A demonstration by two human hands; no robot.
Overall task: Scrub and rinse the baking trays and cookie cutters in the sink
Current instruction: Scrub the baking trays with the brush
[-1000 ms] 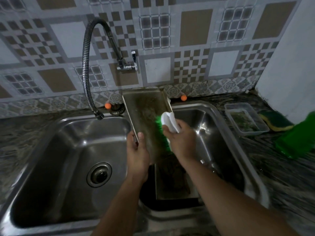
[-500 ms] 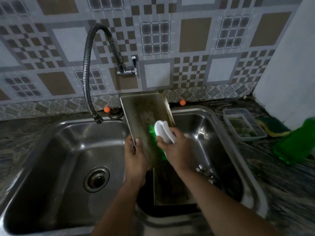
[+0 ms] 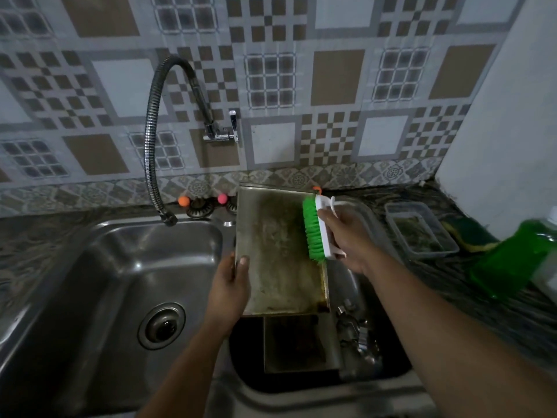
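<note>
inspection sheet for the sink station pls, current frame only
Surface: dark stone counter around a double steel sink.
Job's things: stained baking tray held tilted over the right basin; second tray lying in the basin below; metal pieces beside it, too dim to identify.
Clutter: clear plastic tub, sponge, green soap bottle.
Grippers: left hand grips the tray's left edge; right hand holds a green-bristled brush at the tray's right edge.
Cables: nothing seen.
Surroundings: patterned wall tiles; flexible tap aimed at the left basin, no water seen.
</note>
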